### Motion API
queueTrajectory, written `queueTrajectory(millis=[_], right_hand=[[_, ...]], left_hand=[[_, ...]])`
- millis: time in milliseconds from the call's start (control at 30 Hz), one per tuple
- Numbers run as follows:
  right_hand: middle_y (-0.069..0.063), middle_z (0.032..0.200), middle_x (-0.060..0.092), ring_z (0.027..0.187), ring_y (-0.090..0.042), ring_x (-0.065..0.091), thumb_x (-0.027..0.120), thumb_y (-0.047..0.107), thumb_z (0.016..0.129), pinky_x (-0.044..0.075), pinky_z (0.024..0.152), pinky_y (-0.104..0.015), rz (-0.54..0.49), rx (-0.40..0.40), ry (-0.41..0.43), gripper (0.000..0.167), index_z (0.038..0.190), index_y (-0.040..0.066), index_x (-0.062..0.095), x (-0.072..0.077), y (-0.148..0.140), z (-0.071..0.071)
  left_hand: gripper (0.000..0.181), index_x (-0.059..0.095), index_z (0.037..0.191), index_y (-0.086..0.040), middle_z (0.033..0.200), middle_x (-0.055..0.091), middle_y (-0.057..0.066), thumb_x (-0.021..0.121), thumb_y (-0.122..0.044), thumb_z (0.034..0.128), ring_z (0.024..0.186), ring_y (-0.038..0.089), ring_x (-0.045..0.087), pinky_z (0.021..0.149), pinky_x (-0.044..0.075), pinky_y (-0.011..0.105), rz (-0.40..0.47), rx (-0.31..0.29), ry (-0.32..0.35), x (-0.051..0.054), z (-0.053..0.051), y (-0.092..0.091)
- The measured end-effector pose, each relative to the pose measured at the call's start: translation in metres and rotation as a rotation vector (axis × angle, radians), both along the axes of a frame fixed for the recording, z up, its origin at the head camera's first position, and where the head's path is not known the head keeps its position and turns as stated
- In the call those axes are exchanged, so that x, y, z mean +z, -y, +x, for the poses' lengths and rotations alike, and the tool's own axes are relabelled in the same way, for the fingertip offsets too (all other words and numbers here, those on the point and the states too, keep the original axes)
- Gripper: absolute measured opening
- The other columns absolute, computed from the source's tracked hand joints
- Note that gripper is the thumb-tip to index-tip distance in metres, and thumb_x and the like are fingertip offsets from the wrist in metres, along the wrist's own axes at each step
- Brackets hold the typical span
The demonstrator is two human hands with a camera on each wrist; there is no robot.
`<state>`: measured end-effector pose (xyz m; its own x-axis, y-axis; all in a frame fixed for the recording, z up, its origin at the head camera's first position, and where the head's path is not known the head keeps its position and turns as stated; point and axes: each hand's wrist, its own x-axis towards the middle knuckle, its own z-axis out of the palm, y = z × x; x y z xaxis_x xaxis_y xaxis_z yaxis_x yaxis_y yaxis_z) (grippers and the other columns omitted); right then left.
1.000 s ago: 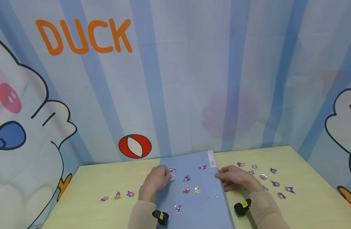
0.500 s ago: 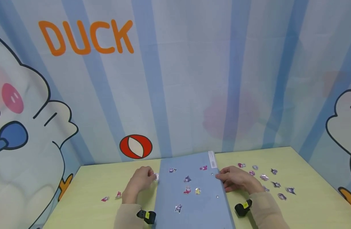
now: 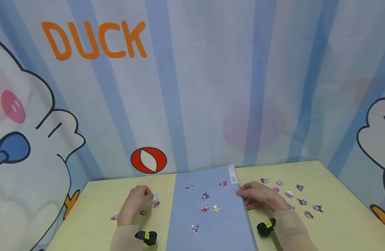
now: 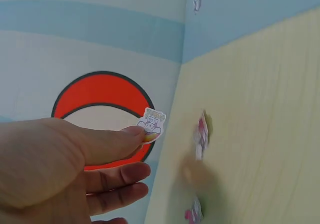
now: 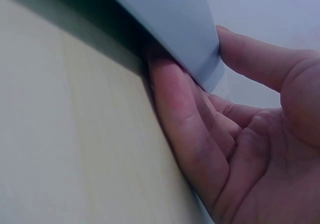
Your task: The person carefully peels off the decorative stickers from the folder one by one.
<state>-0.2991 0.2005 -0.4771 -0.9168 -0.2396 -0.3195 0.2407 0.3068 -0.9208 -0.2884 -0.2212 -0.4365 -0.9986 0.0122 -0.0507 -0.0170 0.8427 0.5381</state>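
Note:
In the head view my left hand (image 3: 135, 202) is over the table left of a blue folder (image 3: 220, 223). Its thumb and finger pinch a small white-edged cartoon sticker (image 4: 152, 125), held up off the tabletop in the left wrist view. Loose stickers lie below and beside that hand, among them a purple one (image 3: 156, 205) and a red-pink one (image 3: 143, 212). My right hand (image 3: 259, 195) grips the folder's right edge. In the right wrist view its fingers (image 5: 177, 103) reach under the edge, and the thumb lies on the other side.
Several cartoon stickers, one of them yellow (image 3: 216, 208), are spread over the folder. A white label (image 3: 232, 174) is at its top right corner. More loose stickers (image 3: 289, 194) lie right of my right hand. A printed curtain (image 3: 205, 87) hangs behind the table (image 3: 85, 209).
My left hand has moved left, off the folder and over the table, still with the sticker between its fingers. My right hand has stayed at the folder's edge.

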Motion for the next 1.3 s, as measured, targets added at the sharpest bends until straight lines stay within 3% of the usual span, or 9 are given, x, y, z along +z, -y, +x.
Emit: queueTrajectory(millis=[333,533,800,1067,1300], right_hand=[[-0.013,0.087,0.069,0.065,-0.017,0.062,0.067,0.027,0.094,0.055,0.059,-0.030,0.011,0.005,0.003,0.033,0.109,-0.002,0.060,0.001,0.000,-0.001],[-0.013,0.086,0.069,0.064,-0.017,0.062,0.067,0.027,0.094,0.055,0.059,-0.030,0.008,0.011,-0.004,0.032,0.107,-0.002,0.060,-0.002,0.000,-0.001],[-0.013,0.085,0.068,0.064,-0.017,0.062,0.067,0.026,0.094,0.055,0.059,-0.031,-0.006,0.025,-0.008,0.030,0.105,-0.002,0.060,-0.003,0.000,-0.003],[-0.013,0.085,0.068,0.064,-0.017,0.062,0.068,0.026,0.093,0.055,0.059,-0.031,-0.003,0.014,-0.007,0.031,0.105,-0.001,0.060,-0.004,-0.002,-0.003],[-0.012,0.083,0.068,0.062,-0.014,0.061,0.067,0.026,0.093,0.055,0.058,-0.030,-0.009,0.025,0.002,0.030,0.104,-0.001,0.060,-0.004,-0.003,-0.004]], left_hand=[[0.012,0.060,0.085,-0.005,0.080,0.052,0.009,0.065,-0.012,0.0928,0.076,0.024,0.050,0.058,0.042,0.030,-0.038,0.103,0.080,-0.006,-0.004,0.012],[0.014,0.060,0.078,-0.005,0.076,0.052,0.009,0.068,-0.009,0.0892,0.073,0.024,0.050,0.060,0.042,0.033,-0.065,0.104,0.048,-0.012,-0.002,0.010],[0.016,0.063,0.075,-0.004,0.075,0.054,0.008,0.071,-0.012,0.0869,0.080,0.029,0.050,0.073,0.045,0.047,-0.207,0.107,0.009,-0.011,-0.005,0.007],[0.012,0.065,0.078,-0.001,0.077,0.057,0.011,0.070,-0.010,0.0857,0.085,0.034,0.050,0.078,0.043,0.053,-0.234,0.131,0.006,-0.010,-0.007,0.005],[0.008,0.065,0.077,-0.001,0.077,0.058,0.012,0.063,-0.004,0.0834,0.084,0.036,0.052,0.077,0.043,0.056,-0.235,0.135,-0.043,-0.013,-0.007,0.008]])
